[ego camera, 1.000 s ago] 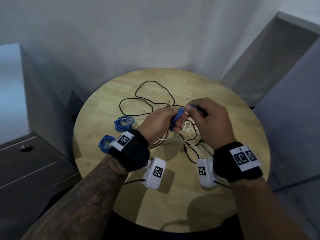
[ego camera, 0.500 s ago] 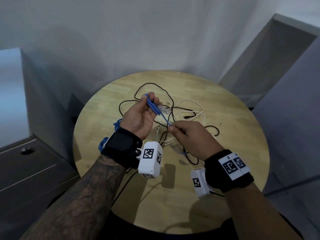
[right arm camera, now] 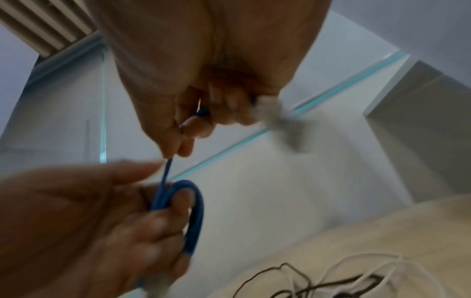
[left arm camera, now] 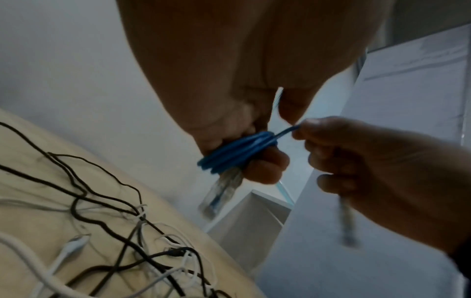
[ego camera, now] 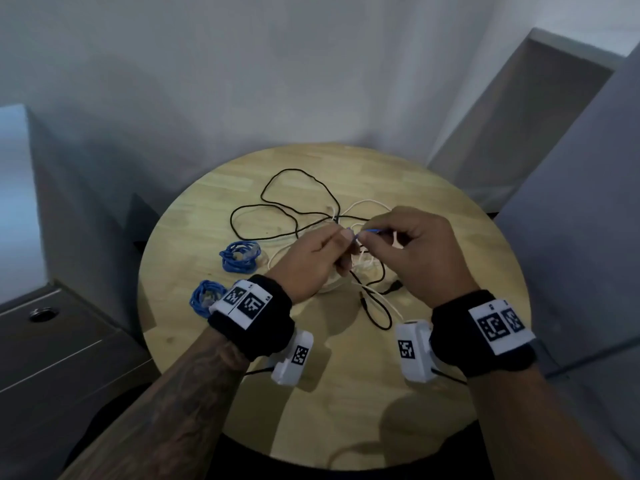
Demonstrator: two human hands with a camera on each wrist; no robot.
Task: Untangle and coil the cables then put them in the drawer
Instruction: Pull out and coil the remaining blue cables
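Note:
A blue cable is wound in loops around the fingers of my left hand, a clear plug hanging below it. My right hand pinches the free end of this blue cable just beside the left hand, with the other clear plug sticking out of its fist. Both hands hover above a tangle of black cable and white cable on the round wooden table. Two coiled blue cables lie at the table's left.
A grey drawer cabinet with a round pull stands to the left of the table, its drawers closed. Grey panels rise on the right. Wall lies close behind the table.
The hands drew apart with the blue cable stretched between them, then came back together over the tangle. My left hand has turned palm down and the cable is wrapped round its fingers.

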